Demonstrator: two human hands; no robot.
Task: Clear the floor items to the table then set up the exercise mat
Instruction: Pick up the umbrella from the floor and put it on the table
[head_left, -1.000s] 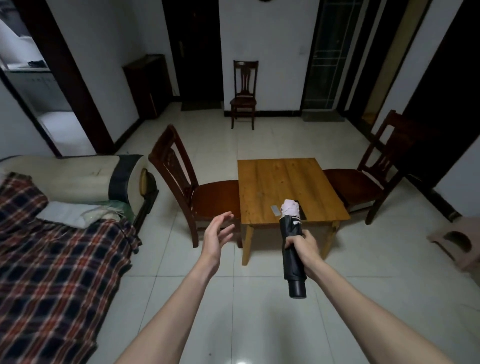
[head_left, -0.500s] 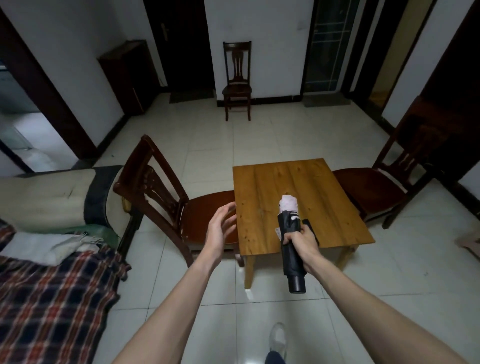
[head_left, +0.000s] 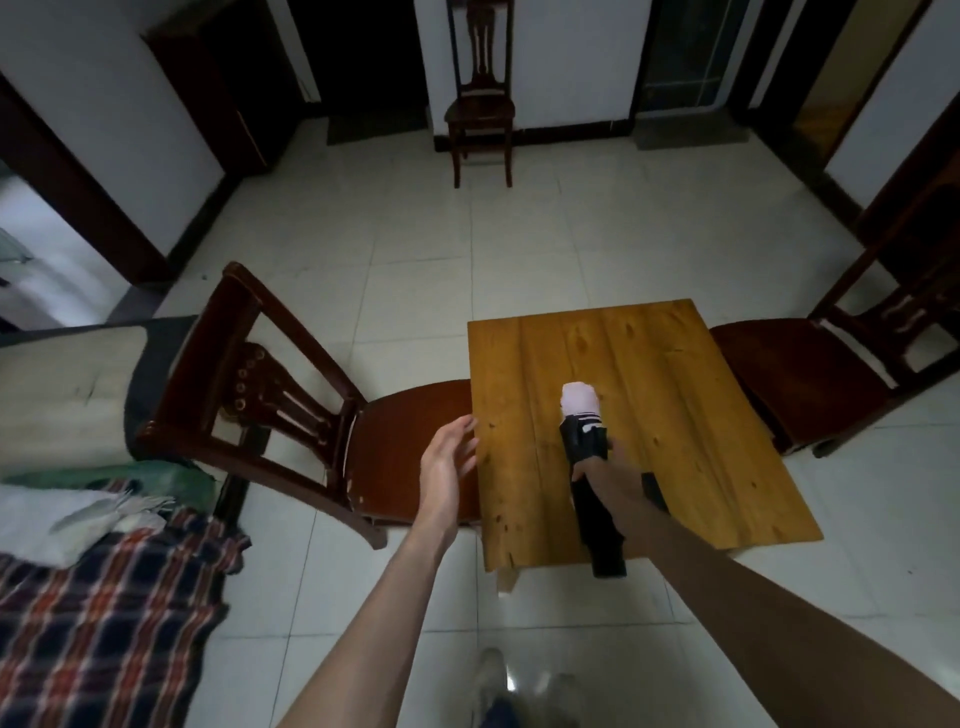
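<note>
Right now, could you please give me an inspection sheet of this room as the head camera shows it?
Surface: wooden table, its bare top showing around the right hand.
Job's things: folded black umbrella with a pale tip, over the table; no exercise mat seen.
Clutter: plaid blanket and a white cloth on the sofa at left.
Hands: right hand grips the umbrella; left hand is open, fingers straight, at the table's left edge.
Cables: nothing seen.
Surroundings: tiled floor; a dark wooden chair left of the table, another at its right, a third by the far wall.
</note>
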